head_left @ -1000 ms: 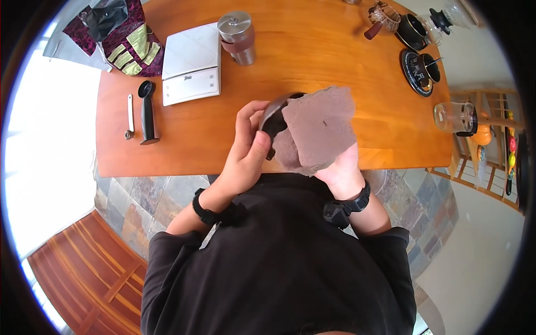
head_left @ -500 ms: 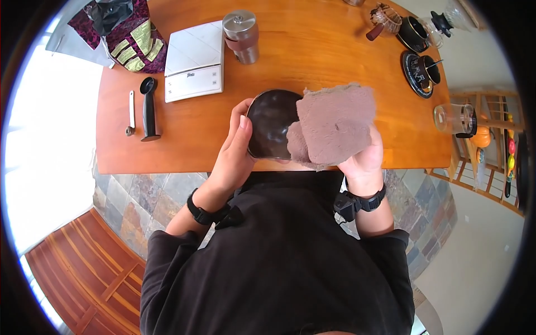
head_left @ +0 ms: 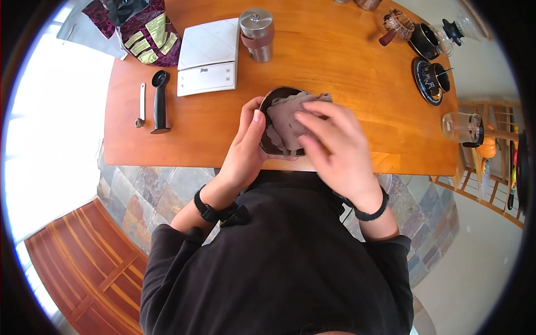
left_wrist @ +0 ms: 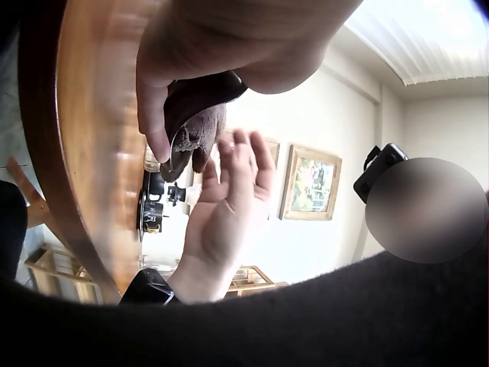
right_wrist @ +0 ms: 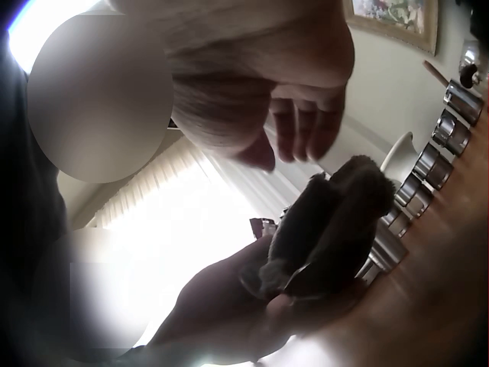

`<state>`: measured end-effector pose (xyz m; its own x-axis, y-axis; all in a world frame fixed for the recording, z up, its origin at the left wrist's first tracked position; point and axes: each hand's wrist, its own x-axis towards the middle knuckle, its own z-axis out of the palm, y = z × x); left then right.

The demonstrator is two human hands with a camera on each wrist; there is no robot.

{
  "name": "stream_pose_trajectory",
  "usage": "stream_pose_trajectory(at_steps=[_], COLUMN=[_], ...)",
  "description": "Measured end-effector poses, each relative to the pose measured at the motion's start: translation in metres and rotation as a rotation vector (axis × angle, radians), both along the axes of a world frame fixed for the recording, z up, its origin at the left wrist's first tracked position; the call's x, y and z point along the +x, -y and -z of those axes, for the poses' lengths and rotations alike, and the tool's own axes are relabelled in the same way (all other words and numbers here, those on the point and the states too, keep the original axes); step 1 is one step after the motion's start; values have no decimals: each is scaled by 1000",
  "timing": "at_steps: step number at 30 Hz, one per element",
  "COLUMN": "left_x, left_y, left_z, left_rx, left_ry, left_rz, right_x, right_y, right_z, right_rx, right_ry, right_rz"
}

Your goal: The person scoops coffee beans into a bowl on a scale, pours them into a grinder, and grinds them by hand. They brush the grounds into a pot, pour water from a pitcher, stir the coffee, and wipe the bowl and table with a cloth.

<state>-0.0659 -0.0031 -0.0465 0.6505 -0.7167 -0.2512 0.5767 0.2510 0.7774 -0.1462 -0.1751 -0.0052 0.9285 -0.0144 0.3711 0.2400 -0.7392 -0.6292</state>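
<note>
My left hand [head_left: 243, 142] holds a dark, glossy bowl [head_left: 282, 92] by its side above the table's near edge, thumb at the rim. A greyish-mauve, fuzzy cloth [head_left: 287, 120] lies in the bowl and drapes over its right side. Over the cloth hovers my right hand [head_left: 341, 148], blurred, its fingers extended and spread. The right wrist view shows a gap between these fingers and the cloth [right_wrist: 332, 222]. In the left wrist view, the bowl [left_wrist: 202, 95] is tilted, with the right hand [left_wrist: 229, 199] beside the cloth.
A white scale [head_left: 206, 56] and a steel canister with a brown band [head_left: 257, 36] stand beyond the bowl. Leftward lie a black-handled tool [head_left: 159, 103], a small spoon [head_left: 142, 106] and a purple-patterned bag [head_left: 151, 36]. Black cups [head_left: 438, 78] and a glass jar [head_left: 460, 127] line the right side.
The cloth, held on the right hand beside the bowl, has moved left into the bowl. The right hand has let go of it and turned over. The left hand keeps its hold.
</note>
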Motion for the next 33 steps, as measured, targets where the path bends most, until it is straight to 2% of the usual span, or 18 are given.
stream_pose_trajectory(at_steps=[3, 6, 12, 14, 16, 18, 22, 24, 26, 28, 30, 33], left_x=[-5, -6, -5, -3, -2, 0, 4, 3, 2, 2, 2, 1], left_y=[4, 4, 8, 7, 5, 3, -7, -13, -15, -16, -12, -6], left_z=[4, 5, 0, -6, -10, -13, -11, -11, -12, -12, -10, -3], left_rx=[41, 66, 62, 87, 102, 11, -48, -63, -31, -36, -42, 28], left_ry=[46, 20, -7, 14, -12, -126, -320, -358, -325, -311, -291, -208], left_rz=[-42, -70, -47, 2, 5, 25, 19, 15, 43, 64, 82, 24], right_x=[2, -1, 19, 22, 23, 22, 5, -2, -5, -4, -4, 1], right_y=[-16, -23, -4, 1, 4, 13, 36, 59, 67, 67, 57, 34], right_z=[12, 13, 25, 29, 31, 30, 14, 27, 30, 44, 53, 52], right_rx=[-130, -9, 29, -75, -74, -27, 224, 553, 962, 1202, 1372, 1581], right_ry=[-142, -156, -49, 56, 105, 226, 336, 437, 388, 238, 113, -16], right_rz=[50, -46, -58, -99, -92, 6, 360, 418, 313, 228, 102, 22])
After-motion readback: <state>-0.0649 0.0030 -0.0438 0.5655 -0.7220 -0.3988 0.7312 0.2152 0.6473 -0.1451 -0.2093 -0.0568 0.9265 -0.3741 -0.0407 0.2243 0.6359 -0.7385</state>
